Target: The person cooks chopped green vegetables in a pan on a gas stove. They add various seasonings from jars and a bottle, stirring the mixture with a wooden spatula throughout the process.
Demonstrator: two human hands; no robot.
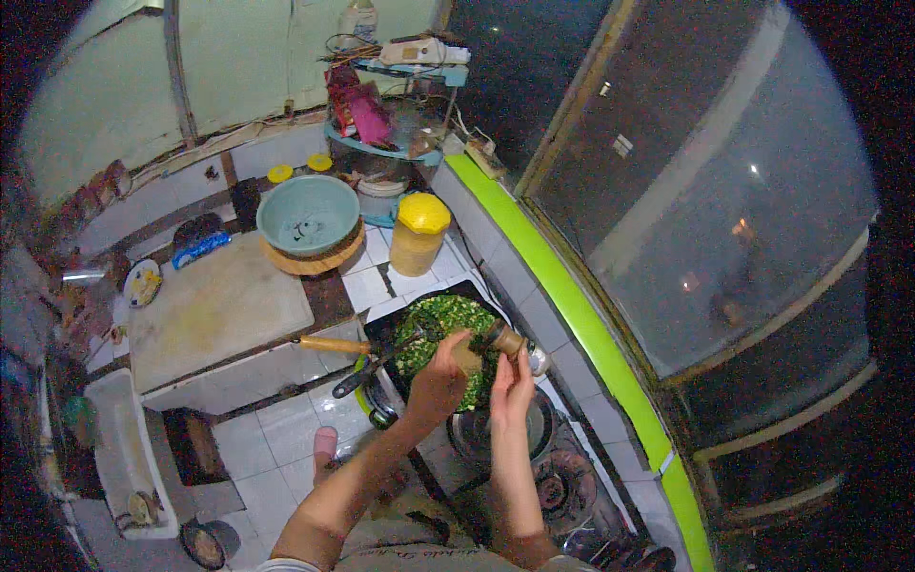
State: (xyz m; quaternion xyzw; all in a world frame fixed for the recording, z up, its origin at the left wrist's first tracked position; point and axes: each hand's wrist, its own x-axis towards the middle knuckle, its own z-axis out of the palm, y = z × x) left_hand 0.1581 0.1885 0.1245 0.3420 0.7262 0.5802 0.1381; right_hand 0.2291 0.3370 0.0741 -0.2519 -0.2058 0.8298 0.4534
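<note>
A dark pan of chopped greens [443, 319] sits on the stove in front of me. Over its right side, my right hand [513, 386] grips a small spice jar [510, 340] with brownish contents, tilted with its dark end toward the left. My left hand [441, 375] is closed above the greens, fingertips near the jar. A tan patch by those fingers is too blurred to name. Across the pan's left edge rests a spatula with a wooden handle [329, 343]. The pan's own black handle [357, 379] points toward the lower left.
Behind the pan stands a yellow-lidded canister [419, 234]. A pale blue basin [308, 214] is on a round wooden board, beside a large cutting board [219, 300]. Another pan [505, 429] and a burner [564, 484] are nearer me. A green ledge [562, 286] runs along the right.
</note>
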